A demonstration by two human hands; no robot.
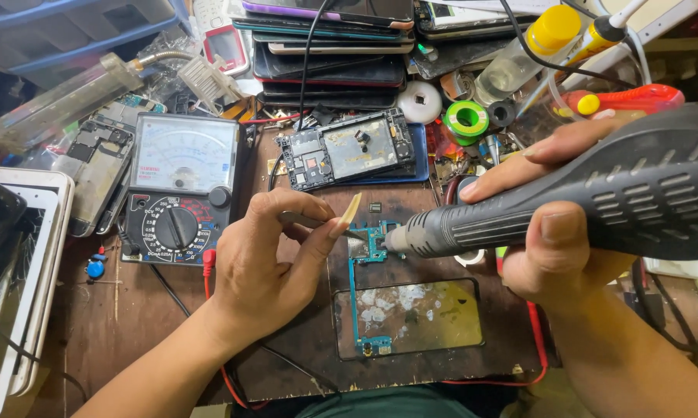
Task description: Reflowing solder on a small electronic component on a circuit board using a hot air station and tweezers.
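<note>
At the far left edge of the cluttered brown worktop [132, 325] lies a white-framed tablet with a cracked dark screen [16, 263]. Next to it, a grey stripped phone frame [94, 166] rests partly under a black analogue multimeter with a pale dial face and a round selector knob [180, 190]; a red probe lead [208, 267] runs down from its lower corner.

The left hand [264, 263] comes in from the lower left, its fingers [318, 228] pinched on a slim metal pair of tweezers [330, 226], whose tip points at the top of a teal-green L-shaped phone circuit board [372, 246]. This board lies in the middle of the worktop, its narrow arm running down the left side of a dark phone back shell with patches of white and yellow glue [419, 313].

Behind, a black opened phone chassis with a silver shield [353, 147] sits on a blue case, and a stack of dark flat phones [333, 54] rises beyond it. A green roll of solder wire [467, 118] lies to the right.

The right hand [558, 255] has its fingers wrapped firmly around a thick grey ribbed hot-air handpiece [566, 205], whose metal nozzle sits just beside the board's upper end, near the tweezer tip. A clear bottle with a yellow cap [531, 50] stands at the back right.
</note>
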